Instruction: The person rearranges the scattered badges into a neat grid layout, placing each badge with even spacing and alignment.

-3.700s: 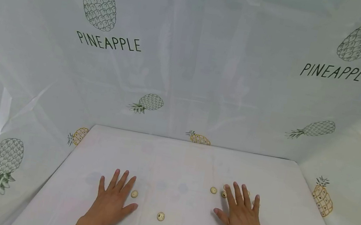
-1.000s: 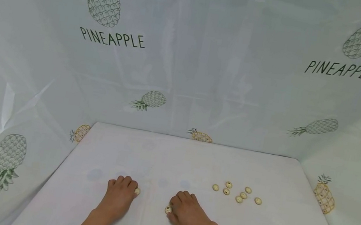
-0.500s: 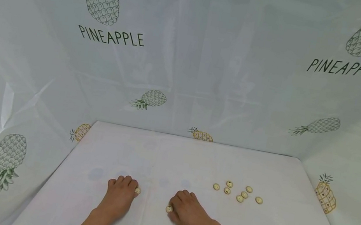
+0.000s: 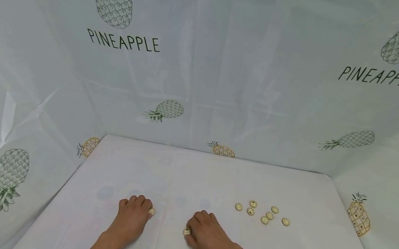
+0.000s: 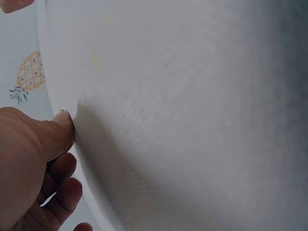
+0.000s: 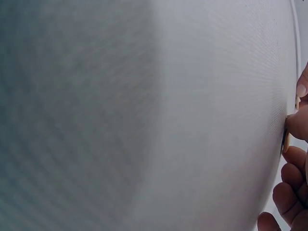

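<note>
In the head view, my left hand [image 4: 131, 217] is on the left part of the white table, fingers curled. A small round beige disc [image 4: 152, 211] sits pinched at its thumb and forefinger; in the left wrist view only a sliver of this disc [image 5: 62, 111] shows past the thumb. To its right, my right hand [image 4: 210, 237] pinches a second beige disc [image 4: 187, 231] with dark marks on its face. That disc [image 6: 287, 142] is seen nearly edge-on in the right wrist view, close over the cloth. A gap of bare cloth separates the two hands.
Several similar discs [image 4: 264, 220] lie scattered on the table [image 4: 183, 174], back and right of my right hand. Behind the table's far edge hangs a pale sheet [image 4: 207, 78] printed with pineapples, which also covers both sides.
Earlier both hands lay spread with fingers straight. The right hand has since moved left to a disc, and both hands have curled to pinch one. Over the last second they stay nearly still.
</note>
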`<move>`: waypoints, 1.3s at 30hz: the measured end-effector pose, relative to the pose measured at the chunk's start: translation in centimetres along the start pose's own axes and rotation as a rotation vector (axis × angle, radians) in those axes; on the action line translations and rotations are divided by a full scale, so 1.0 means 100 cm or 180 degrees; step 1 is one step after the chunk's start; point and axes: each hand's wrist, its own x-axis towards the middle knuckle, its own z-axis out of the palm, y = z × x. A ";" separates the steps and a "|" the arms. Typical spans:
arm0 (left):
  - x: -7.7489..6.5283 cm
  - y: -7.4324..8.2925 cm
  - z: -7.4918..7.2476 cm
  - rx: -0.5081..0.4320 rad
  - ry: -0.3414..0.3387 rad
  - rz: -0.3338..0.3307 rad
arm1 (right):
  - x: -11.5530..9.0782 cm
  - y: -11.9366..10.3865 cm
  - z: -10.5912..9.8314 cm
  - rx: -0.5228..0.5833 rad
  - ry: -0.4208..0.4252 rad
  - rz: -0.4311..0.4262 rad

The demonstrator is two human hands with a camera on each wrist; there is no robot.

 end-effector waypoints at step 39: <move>0.000 0.001 0.003 -0.0013 -0.0070 -0.0047 | -0.001 0.157 -0.054 -0.0710 0.0141 0.0312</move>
